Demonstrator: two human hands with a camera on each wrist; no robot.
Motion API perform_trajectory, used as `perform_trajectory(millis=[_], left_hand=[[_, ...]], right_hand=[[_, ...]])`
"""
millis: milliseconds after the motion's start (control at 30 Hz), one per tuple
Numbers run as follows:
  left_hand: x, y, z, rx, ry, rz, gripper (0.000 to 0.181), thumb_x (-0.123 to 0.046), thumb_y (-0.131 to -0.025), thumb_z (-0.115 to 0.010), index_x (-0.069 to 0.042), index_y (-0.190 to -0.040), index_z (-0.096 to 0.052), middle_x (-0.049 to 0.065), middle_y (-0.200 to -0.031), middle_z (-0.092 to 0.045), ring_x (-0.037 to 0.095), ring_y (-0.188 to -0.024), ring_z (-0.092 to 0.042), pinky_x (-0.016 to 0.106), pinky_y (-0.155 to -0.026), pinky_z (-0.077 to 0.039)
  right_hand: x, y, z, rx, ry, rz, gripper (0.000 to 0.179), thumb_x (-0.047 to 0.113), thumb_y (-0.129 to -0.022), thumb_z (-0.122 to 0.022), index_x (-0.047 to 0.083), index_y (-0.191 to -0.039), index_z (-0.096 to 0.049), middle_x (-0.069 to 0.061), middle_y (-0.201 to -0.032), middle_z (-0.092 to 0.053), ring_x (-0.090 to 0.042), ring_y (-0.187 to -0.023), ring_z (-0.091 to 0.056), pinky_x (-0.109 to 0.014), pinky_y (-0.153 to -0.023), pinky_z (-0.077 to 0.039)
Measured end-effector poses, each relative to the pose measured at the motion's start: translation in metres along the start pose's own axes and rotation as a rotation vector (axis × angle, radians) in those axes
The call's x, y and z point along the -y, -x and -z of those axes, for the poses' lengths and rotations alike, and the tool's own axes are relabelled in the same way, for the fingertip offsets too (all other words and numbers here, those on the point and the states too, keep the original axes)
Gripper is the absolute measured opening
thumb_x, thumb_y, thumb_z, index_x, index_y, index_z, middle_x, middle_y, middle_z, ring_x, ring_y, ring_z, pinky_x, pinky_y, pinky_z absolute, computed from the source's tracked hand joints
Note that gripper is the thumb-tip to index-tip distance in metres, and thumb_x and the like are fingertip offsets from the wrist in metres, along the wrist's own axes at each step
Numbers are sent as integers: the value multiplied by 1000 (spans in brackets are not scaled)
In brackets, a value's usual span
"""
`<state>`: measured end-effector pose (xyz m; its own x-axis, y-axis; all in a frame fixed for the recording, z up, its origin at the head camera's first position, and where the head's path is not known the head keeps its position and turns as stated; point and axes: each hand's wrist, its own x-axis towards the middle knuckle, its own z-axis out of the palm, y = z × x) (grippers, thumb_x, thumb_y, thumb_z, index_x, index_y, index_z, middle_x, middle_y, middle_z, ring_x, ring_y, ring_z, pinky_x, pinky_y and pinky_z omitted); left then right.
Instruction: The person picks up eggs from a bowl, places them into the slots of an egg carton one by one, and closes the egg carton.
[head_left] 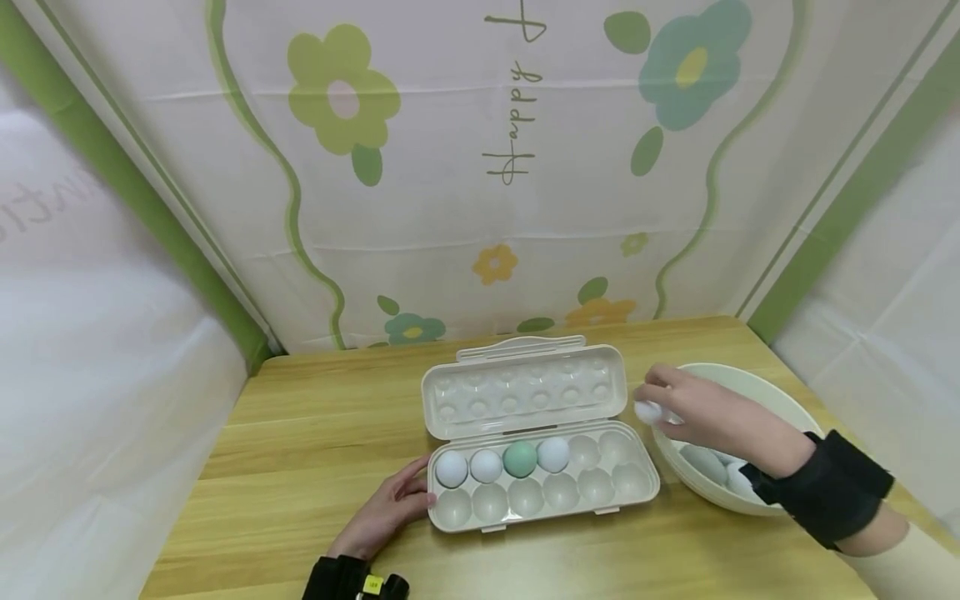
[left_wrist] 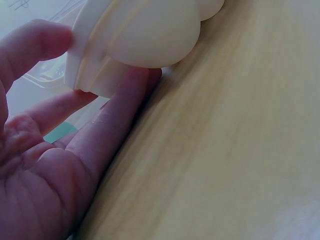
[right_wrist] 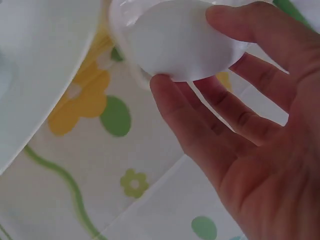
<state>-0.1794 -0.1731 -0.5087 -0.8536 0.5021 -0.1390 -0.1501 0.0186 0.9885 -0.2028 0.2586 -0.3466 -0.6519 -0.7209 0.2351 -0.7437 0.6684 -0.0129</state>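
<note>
In the head view an egg carton (head_left: 495, 504) with its lid (head_left: 525, 392) folded back lies on the wooden table. Three white eggs and a green egg (head_left: 520, 458) fill the left part of its back row; the front cups are bare. My left hand (head_left: 386, 508) holds the carton's left end, with thumb and fingers around the rim and underside in the left wrist view. Between thumb and fingertips my right hand (head_left: 708, 412) pinches a white egg (right_wrist: 185, 42), just right of the lid and over the near-left rim of a large pale bowl (head_left: 738, 375).
More eggs (head_left: 705, 462) lie in the bowl, partly hidden under the right forearm. A white curtain (head_left: 450, 125) with printed flowers hangs along the table's back edge, and white cloth sides (head_left: 97, 333) flank it. Bare wood (head_left: 300, 450) shows left of the carton.
</note>
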Motion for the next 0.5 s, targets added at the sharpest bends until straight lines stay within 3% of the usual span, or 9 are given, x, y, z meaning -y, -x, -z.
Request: perform_trajectory(millis=[267, 500], left_hand=[[1, 1, 0, -3, -4, -7, 63, -12, -90, -57, -7, -144, -25, 28, -127, -51, 22, -107, -55, 28, -87, -47], [4, 0, 1, -10, -4, -10, 62, -12, -89, -57, -8, -144, -27, 27, -125, -53, 24, -107, -55, 29, -87, -47]], right_hand=[[19, -26, -23, 32, -128, 97, 31, 6, -72, -73, 8, -101, -63, -4, -96, -54, -12, -75, -56, -24, -62, -52], [27, -39, -50, 77, -220, 121, 30, 5, -72, -72, 7, -101, -62, -4, -95, -54, -15, -76, -56, -28, -64, -52]])
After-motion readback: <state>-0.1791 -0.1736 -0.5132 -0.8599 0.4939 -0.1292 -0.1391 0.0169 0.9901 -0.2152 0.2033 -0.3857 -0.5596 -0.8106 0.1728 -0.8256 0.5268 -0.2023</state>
